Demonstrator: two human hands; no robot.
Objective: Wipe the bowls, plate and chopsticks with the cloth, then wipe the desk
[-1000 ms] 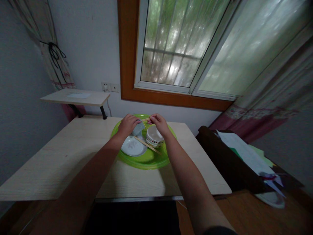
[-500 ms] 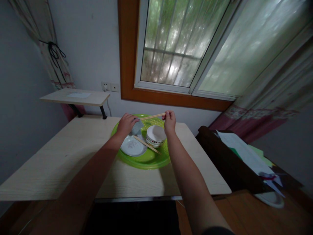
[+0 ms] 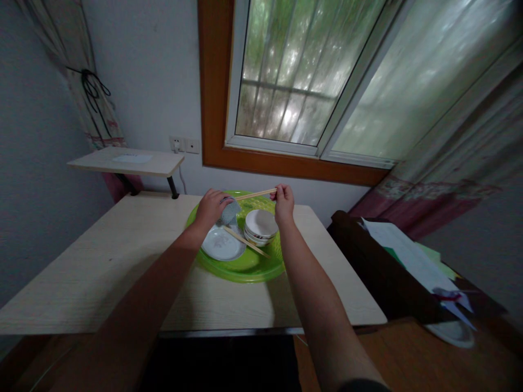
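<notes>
A green basin (image 3: 241, 275) sits on the table. Over its back part, my right hand (image 3: 283, 201) pinches one end of a pair of light wooden chopsticks (image 3: 257, 194). At their other end my left hand (image 3: 213, 206) is closed on a grey cloth (image 3: 230, 211), which hangs down from the fingers around the chopstick ends. Inside the basin, below the cloth, lies a white plate (image 3: 223, 247). To its right are stacked white bowls (image 3: 260, 224). More chopsticks (image 3: 247, 243) rest slantwise across the plate's edge, in front of the bowls.
The basin stands on a pale wooden table (image 3: 122, 261). A small raised shelf (image 3: 126, 162) with a paper on it is at the back left. Behind are a wall socket (image 3: 184, 145) and a window. Right of the table, papers (image 3: 408, 253) lie on a dark brown surface.
Hardly anything differs. The grey cloth in my left hand has shifted slightly, while both hands and the chopsticks stay in nearly the same place.
</notes>
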